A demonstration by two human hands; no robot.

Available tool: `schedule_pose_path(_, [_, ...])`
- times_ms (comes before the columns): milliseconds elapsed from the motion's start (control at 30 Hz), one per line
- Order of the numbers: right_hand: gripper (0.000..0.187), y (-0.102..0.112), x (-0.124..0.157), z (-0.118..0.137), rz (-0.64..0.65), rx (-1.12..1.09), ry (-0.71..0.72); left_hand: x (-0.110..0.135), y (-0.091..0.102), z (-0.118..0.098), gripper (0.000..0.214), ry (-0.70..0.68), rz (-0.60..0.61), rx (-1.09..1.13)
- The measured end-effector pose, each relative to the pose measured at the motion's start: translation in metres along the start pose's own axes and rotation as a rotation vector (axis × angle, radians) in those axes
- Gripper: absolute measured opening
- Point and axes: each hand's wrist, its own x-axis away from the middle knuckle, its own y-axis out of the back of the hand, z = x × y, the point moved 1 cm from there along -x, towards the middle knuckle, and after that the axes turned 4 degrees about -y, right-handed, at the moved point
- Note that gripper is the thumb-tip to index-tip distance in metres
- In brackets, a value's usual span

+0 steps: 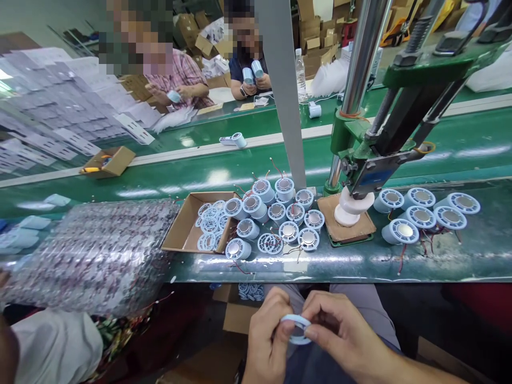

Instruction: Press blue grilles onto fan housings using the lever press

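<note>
Over my lap, below the bench edge, a light blue plastic ring [296, 318] is pinched between both hands. My left hand [267, 336] grips its left side with thumb and fingers. My right hand [340, 325] has its thumb and forefinger closed on the right side. On the bench ahead stand several light blue cylindrical housings [288, 231] with silver discs on top and thin red and black wires. Two or more loose rings [270, 244] lie at their front. Beside them, a cardboard box [188, 224] holds several more rings.
A green press [360, 154] with a white pad stands over a cardboard-covered base [350, 226]. More housings [422, 216] stand to its right. Bubble-wrapped parts [92, 250] lie at left, by a neighbour's sleeve [56, 341]. Two people work across the bench. An open carton [236, 314] sits below.
</note>
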Motion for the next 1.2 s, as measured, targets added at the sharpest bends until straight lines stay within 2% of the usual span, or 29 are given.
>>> schedule_pose_path(100, [0.036, 0.007, 0.005, 0.002, 0.057, -0.035, 0.033, -0.001, 0.0, 0.001, 0.039, -0.005, 0.009, 0.009])
schedule_pose_path(300, [0.048, 0.001, 0.004, -0.004, -0.05, 0.02, 0.006, 0.004, -0.005, 0.001, 0.032, -0.111, 0.072, -0.037])
schedule_pose_path(367, [0.054, 0.0, 0.001, -0.006, -0.044, -0.007, -0.018, 0.007, -0.007, 0.0, 0.032, -0.119, 0.091, -0.031])
schedule_pose_path(633, [0.059, 0.003, -0.003, 0.001, 0.093, -0.224, -0.077, 0.007, -0.01, -0.007, 0.037, 0.11, 0.01, 0.196])
schedule_pose_path(1000, [0.059, 0.002, -0.001, -0.001, 0.124, -0.27, -0.131, 0.007, -0.008, -0.009, 0.036, 0.113, 0.018, 0.212])
schedule_pose_path(1200, [0.056, 0.0, 0.001, 0.002, 0.089, -0.21, -0.092, 0.01, -0.007, -0.009, 0.034, 0.092, 0.034, 0.164])
